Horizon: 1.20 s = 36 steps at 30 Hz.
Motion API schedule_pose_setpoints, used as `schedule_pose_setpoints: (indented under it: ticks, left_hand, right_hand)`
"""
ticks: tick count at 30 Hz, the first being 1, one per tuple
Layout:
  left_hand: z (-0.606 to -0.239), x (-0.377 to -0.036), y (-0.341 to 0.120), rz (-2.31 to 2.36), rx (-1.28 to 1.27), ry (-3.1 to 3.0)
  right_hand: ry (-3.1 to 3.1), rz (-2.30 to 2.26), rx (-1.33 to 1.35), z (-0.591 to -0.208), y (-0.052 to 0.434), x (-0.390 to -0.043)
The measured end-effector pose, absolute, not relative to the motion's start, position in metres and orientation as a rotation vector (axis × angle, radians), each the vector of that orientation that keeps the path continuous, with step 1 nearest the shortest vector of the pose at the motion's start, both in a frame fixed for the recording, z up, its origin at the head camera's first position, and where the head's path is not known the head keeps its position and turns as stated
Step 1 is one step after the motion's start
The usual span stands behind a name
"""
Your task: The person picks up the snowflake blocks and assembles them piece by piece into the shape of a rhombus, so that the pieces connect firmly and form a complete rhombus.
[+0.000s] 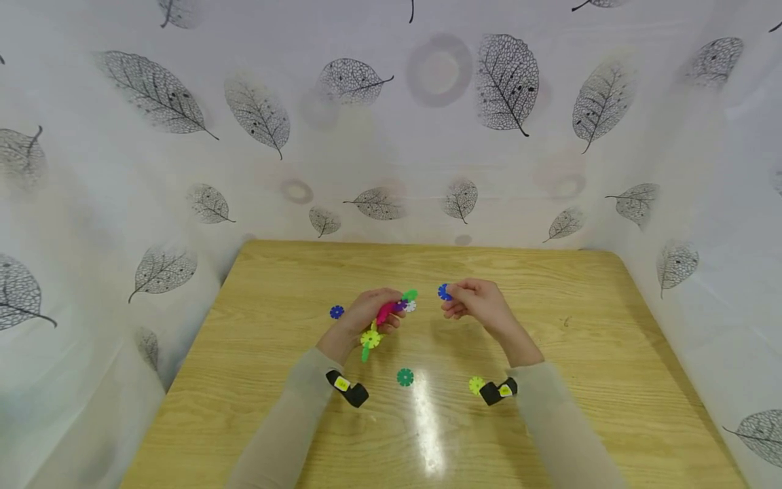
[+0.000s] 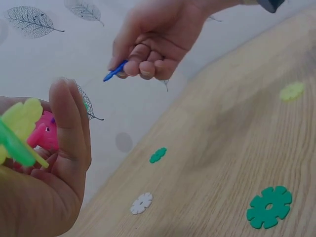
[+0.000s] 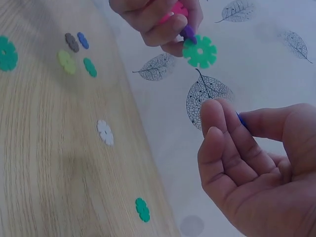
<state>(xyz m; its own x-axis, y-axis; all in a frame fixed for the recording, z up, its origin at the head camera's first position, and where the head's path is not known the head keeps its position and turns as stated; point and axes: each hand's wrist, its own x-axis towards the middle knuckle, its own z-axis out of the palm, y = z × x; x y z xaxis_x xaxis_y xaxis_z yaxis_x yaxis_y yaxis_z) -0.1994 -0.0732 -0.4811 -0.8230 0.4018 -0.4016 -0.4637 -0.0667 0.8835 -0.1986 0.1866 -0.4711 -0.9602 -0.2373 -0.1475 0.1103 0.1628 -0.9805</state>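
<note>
My left hand [image 1: 391, 314] grips a cluster of joined snowflake discs [image 1: 383, 318]: pink, purple, yellow and green ones. The cluster's green disc [image 3: 200, 51] sticks out past the fingers toward my right hand. My right hand [image 1: 451, 299] pinches a single blue disc [image 1: 444, 292] between thumb and fingers, held above the wooden table [image 1: 586, 353] a short gap to the right of the cluster. In the left wrist view the blue disc [image 2: 116, 71] shows edge-on in the right hand [image 2: 131, 66]. In the right wrist view only a sliver of it is seen.
Loose discs lie on the table: a blue one [image 1: 337, 312] left of the left hand, a green one [image 1: 405, 377] between the forearms, a yellow one [image 1: 476, 385] by the right wrist, and a white one [image 2: 141, 203]. Leaf-patterned cloth [image 1: 391, 136] walls the table in.
</note>
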Motion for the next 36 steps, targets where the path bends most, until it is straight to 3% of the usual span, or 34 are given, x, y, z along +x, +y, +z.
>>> schedule_pose_setpoints:
  ticks: [36]
  left_hand:
    - [-0.479,-0.201,-0.073,1.876,0.003,1.672]
  right_hand:
    - [2.197,-1.823,-0.173,-0.458,0.155,-0.201]
